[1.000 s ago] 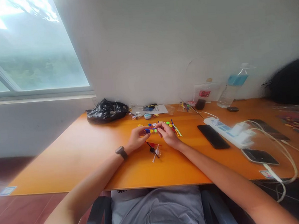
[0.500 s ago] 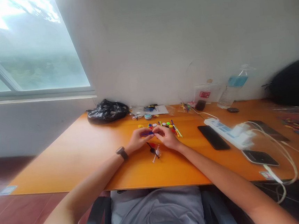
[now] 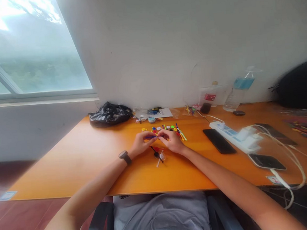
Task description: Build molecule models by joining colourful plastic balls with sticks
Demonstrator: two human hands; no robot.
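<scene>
Over the orange counter (image 3: pixel 79 164), your left hand (image 3: pixel 140 142) and right hand (image 3: pixel 172 141) pinch a small blue piece (image 3: pixel 151 137), seemingly working it; next calls for light, steady pressure.

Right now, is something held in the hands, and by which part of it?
The left hand and right hand pinch a small blue piece; the gripped part is hidden.

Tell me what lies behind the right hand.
Beyond the right hand, a white disc, a green disc, a yellow disc and thin coloured sticks show on the table. Whatever the hand itself covers there cannot be seen.
</scene>
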